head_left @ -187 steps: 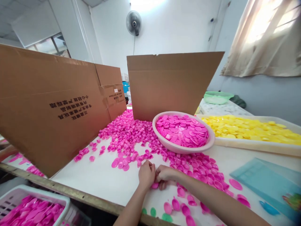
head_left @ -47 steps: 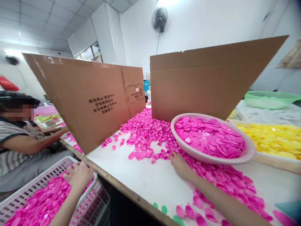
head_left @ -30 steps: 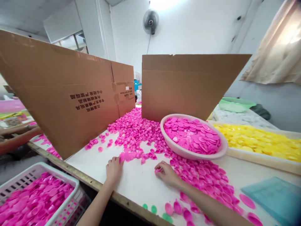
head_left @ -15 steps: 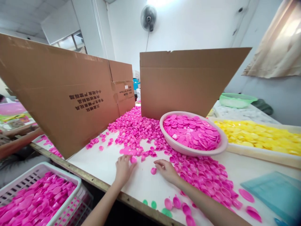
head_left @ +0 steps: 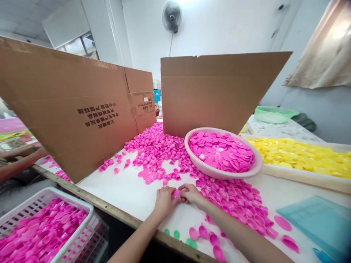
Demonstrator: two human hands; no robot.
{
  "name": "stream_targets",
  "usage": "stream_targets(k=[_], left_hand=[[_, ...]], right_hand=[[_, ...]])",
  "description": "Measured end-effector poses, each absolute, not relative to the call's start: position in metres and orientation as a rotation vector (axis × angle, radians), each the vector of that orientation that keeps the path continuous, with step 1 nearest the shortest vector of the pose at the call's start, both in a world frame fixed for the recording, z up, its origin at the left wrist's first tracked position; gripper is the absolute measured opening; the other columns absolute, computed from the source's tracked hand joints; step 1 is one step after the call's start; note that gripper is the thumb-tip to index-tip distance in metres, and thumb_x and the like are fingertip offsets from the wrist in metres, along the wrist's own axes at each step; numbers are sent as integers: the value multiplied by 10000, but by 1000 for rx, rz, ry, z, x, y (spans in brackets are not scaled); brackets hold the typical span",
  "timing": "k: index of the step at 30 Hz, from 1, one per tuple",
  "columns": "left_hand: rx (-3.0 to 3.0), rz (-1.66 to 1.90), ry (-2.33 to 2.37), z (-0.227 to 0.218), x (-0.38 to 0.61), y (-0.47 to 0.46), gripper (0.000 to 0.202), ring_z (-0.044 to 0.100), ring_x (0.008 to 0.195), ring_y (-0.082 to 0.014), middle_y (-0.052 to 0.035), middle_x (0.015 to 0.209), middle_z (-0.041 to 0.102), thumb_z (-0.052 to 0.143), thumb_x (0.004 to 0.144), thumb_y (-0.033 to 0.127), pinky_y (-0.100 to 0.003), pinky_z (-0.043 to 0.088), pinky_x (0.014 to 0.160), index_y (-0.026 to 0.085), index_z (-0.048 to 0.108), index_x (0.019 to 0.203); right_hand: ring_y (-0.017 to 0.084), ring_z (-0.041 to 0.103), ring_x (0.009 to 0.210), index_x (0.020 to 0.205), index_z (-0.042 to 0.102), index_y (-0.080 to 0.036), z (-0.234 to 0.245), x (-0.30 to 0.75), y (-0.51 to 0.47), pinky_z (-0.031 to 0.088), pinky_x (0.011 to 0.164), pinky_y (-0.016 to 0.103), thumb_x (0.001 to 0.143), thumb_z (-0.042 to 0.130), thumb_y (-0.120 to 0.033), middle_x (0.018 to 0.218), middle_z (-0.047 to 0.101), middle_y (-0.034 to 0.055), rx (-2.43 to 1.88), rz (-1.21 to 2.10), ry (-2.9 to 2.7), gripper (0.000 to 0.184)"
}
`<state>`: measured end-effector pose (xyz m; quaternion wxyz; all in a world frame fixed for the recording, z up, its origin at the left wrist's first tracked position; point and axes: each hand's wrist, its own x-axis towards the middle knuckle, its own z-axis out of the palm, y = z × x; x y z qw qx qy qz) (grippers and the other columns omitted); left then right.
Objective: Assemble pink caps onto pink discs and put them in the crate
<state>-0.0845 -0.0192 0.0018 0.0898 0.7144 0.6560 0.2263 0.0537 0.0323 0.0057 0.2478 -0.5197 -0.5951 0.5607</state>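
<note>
My left hand (head_left: 163,200) and my right hand (head_left: 192,193) meet over the white table (head_left: 128,191), fingers pinched together on a small pink plastic piece (head_left: 176,193) held between them. Just beyond them lies a wide spread of loose pink pieces (head_left: 161,153). A white basin (head_left: 256,167) heaped with flat pink discs stands behind my right hand. Several pink spoon-like parts (head_left: 204,233) lie near my right forearm at the table's front edge.
Two tall cardboard sheets (head_left: 82,109) (head_left: 214,91) stand as walls left and behind. A tray of yellow pieces (head_left: 298,157) lies right, a teal sheet (head_left: 320,223) front right. A white basket of pink parts (head_left: 41,228) sits lower left. Another person's arm (head_left: 19,166) shows at far left.
My left hand came back from the basket at lower left to the table. Both hands picked pieces from the spread, then drew together and now pinch one pink piece.
</note>
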Motion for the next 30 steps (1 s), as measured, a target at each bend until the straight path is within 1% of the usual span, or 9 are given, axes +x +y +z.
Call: stream_targets(k=[4,6,8,10,12,15,18,24,30], left_hand=[[2048,757,1840,-7,-87,-17,333,514,742,-155,-23,800,585,551,666,437,-238,321,635,187,579,884],[1967,792,1775,-7,-90,-14,350,518,686,-135,-14,768,591,557,660,428,-219,321,587,167,571,892],[1891,770,1716,-3,-93,-8,356,516,636,-123,-7,708,593,511,688,463,-211,318,550,153,578,850],[1851,702,1746,2,-93,0,415,508,601,-124,-15,652,586,390,752,509,-219,315,539,142,585,760],[1865,651,1876,6,-89,7,463,502,617,-133,-33,664,583,288,802,492,-238,317,568,141,576,710],[1964,663,2062,4,-79,14,340,485,769,-162,-51,800,570,316,815,399,-267,317,669,159,552,773],[2069,673,2074,-3,-71,15,264,434,882,-182,-46,899,527,314,823,343,-286,304,725,185,525,828],[2147,604,2092,-7,-71,14,334,407,861,-191,-57,912,487,195,858,342,-304,300,702,187,491,859],[2124,587,2171,-4,-66,14,299,409,871,-200,-54,910,499,218,855,333,-316,288,703,200,485,876]], right_hand=[[87,531,407,759,522,-129,8,52,37,375,348,136,727,529,-167,456,558,-10,-1435,1571,-1712,51],[101,542,402,740,529,-130,10,51,42,396,347,151,725,522,-164,451,565,0,-1501,1617,-1737,38],[115,555,407,709,546,-122,13,50,46,415,349,161,692,538,-136,453,575,14,-1563,1650,-1768,24],[121,565,418,662,565,-111,15,49,47,427,351,159,654,558,-119,453,581,28,-1585,1649,-1809,14],[123,573,428,629,576,-106,14,48,46,430,349,150,636,560,-109,454,584,33,-1564,1675,-1844,17],[120,571,411,609,567,-107,10,48,41,430,337,146,637,536,-82,456,583,27,-1531,1768,-1875,49],[109,555,371,594,544,-102,11,48,40,445,349,147,651,524,-69,430,570,15,-1541,1830,-1911,69],[110,569,389,569,501,-106,23,47,52,477,405,149,655,506,-20,379,552,6,-1556,1940,-2005,122],[96,556,373,567,489,-112,16,47,56,468,409,142,667,491,-11,371,541,-15,-1507,2036,-1982,142]])
